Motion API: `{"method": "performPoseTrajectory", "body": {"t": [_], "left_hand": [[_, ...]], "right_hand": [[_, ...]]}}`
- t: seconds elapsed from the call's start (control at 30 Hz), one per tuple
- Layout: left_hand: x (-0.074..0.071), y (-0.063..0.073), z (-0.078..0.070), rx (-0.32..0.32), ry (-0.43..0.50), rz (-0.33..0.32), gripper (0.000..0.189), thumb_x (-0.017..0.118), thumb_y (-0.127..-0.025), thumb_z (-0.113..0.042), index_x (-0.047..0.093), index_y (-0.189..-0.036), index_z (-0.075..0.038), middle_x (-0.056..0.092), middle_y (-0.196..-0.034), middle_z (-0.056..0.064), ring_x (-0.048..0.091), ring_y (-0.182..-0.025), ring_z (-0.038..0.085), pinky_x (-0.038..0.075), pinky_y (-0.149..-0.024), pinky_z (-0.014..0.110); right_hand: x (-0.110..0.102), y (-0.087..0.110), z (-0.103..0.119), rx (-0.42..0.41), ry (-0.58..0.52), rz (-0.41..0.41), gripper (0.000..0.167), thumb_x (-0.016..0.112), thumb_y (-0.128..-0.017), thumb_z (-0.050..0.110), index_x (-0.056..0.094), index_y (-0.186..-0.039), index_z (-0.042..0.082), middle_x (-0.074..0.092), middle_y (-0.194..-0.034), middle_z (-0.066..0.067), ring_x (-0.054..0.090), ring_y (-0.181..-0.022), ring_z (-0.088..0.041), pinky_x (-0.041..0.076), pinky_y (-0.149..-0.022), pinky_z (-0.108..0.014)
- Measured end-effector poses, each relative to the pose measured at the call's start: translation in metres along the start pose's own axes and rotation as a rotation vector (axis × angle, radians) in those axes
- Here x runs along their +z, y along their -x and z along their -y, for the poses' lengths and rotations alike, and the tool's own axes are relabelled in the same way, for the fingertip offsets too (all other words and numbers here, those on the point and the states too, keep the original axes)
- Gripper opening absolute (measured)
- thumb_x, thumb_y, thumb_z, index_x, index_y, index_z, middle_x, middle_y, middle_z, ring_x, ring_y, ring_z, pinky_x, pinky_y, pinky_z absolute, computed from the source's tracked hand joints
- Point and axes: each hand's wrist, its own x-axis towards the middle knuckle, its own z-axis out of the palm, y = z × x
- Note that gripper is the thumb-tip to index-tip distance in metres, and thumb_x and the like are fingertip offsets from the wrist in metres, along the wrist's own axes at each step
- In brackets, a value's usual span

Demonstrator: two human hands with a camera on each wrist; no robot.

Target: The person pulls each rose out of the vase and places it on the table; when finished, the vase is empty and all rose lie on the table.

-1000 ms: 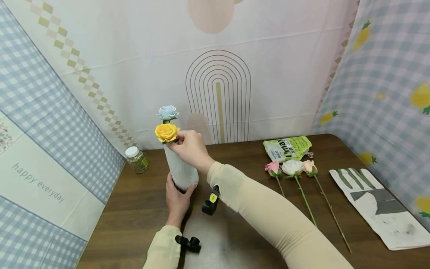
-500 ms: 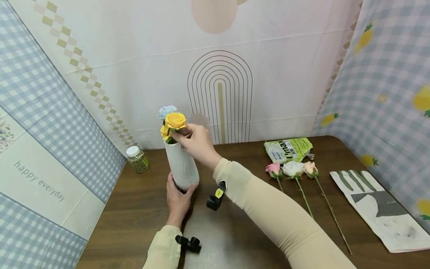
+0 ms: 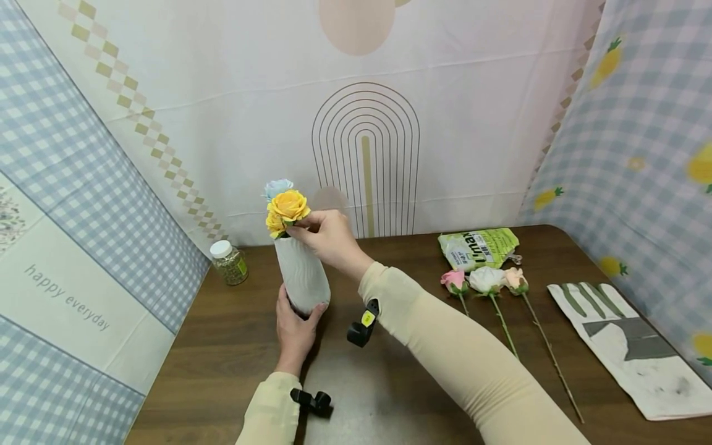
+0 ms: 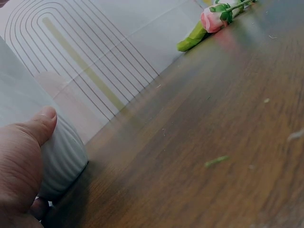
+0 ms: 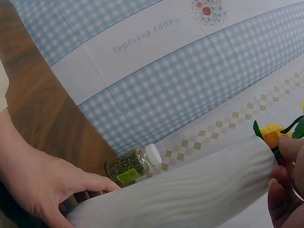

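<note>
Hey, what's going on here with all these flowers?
A person's left hand holds a white vase near its base, while the right hand pinches a yellow flower just under its bloom at the vase's mouth. A second yellow flower and a pale blue flower show behind it. Pink, white and peach flowers lie on the table.

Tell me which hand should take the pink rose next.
Probably the right hand, once it releases the upper yellow rose: it is nearer the pink rose, while the left hand grips the vase low down.
</note>
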Motion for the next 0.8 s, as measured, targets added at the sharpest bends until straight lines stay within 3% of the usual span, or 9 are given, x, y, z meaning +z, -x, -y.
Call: {"method": "performPoseTrajectory", "body": {"t": [0.27, 0.47, 0.8], "left_hand": [[0.0, 0.0, -0.001, 0.006, -0.003, -0.013, 0.097, 0.083, -0.073, -0.039, 0.027, -0.15, -0.018, 0.042, -0.139, 0.015, 0.042, -0.126, 0.033, 0.034, -0.101, 0.05], [0.0, 0.001, 0.0, 0.006, -0.006, -0.009, 0.098, 0.083, -0.073, -0.041, 0.027, -0.15, -0.018, 0.042, -0.14, 0.014, 0.042, -0.126, 0.033, 0.034, -0.101, 0.05], [0.0, 0.001, -0.001, 0.01, -0.005, -0.007, 0.098, 0.083, -0.073, -0.041, 0.027, -0.15, -0.018, 0.042, -0.14, 0.014, 0.041, -0.127, 0.033, 0.033, -0.102, 0.049]], "right_hand": [[-0.001, 0.0, 0.0, -0.023, 0.03, 0.008, 0.016, 0.071, -0.089, 0.021, 0.075, -0.099, 0.01, 0.073, -0.094, 0.002, 0.064, -0.078, -0.005, 0.052, -0.064, -0.022], [-0.004, -0.001, 0.003, -0.012, -0.014, -0.01, 0.015, 0.068, -0.091, 0.022, 0.073, -0.098, 0.009, 0.072, -0.091, 0.002, 0.063, -0.078, -0.008, 0.051, -0.064, -0.024], [-0.018, -0.005, 0.007, -0.008, -0.271, -0.058, 0.02, 0.071, -0.088, 0.016, 0.075, -0.099, 0.0, 0.073, -0.098, -0.007, 0.066, -0.094, -0.012, 0.052, -0.081, -0.027]]}}
